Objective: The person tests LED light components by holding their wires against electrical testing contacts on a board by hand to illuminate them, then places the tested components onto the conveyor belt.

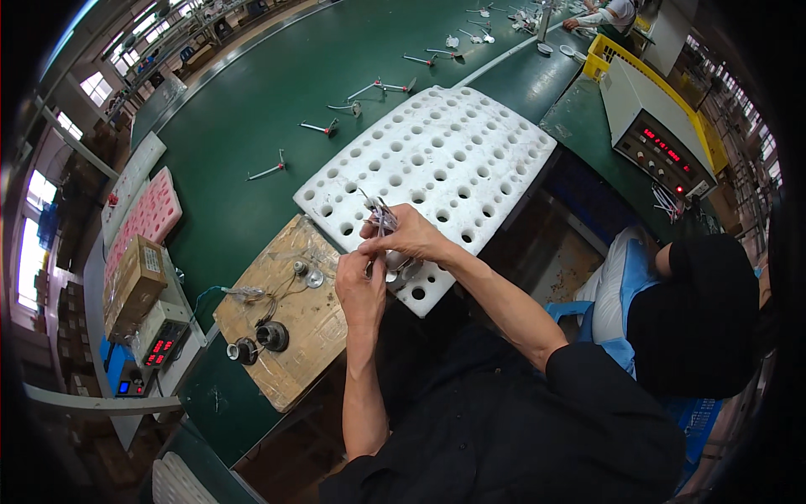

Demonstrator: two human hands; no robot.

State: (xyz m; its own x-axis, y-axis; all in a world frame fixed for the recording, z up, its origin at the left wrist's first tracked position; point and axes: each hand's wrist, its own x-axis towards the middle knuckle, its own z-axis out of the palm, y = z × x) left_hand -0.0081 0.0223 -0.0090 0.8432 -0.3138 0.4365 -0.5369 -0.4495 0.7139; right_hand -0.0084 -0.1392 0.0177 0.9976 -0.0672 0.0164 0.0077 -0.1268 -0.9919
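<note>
Head view: left hand (361, 290) and right hand (411, 239), both closed around a small metal part with thin wires (382, 220), held together above the near edge of a white foam tray (437, 160) full of round holes. The part looks light, its wires thin and easily bent; best gripped by the metal body, not the leads. Beside the hands, a wooden board (311, 328) on the green counter (252, 109) carries a black round socket (272, 335), a smaller fitting (312, 275) and loose cables. Further left: cardboard box (133, 286), small meter with red digits (159, 346), pink tray (147, 220). Similar wired parts (319, 128) lie spaced along the counter. Right: a cream instrument box (659, 130); a seated person in black (697, 319), close by.
</note>
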